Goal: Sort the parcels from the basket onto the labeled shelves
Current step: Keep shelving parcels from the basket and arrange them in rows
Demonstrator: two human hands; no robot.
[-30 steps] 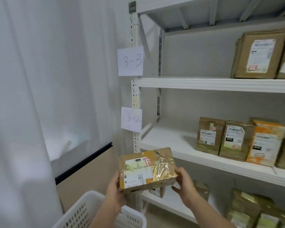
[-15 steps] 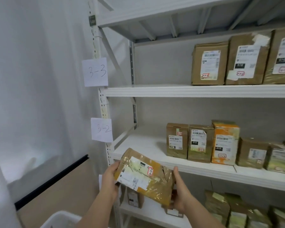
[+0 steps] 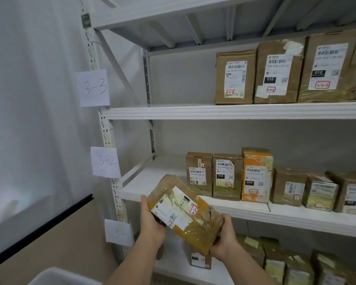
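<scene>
Taped brown parcel (image 3: 185,212), tilted, before shelf 3-2 (image 3: 255,210), basket (image 3: 56,276) below

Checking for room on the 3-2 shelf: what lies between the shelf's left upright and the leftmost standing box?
Head view: bare shelf board between upright and leftmost box.

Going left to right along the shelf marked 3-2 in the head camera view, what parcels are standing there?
Small brown box → brown box with peeling label → orange box → plain brown box → pale taped parcel → brown box at the frame edge.
</scene>
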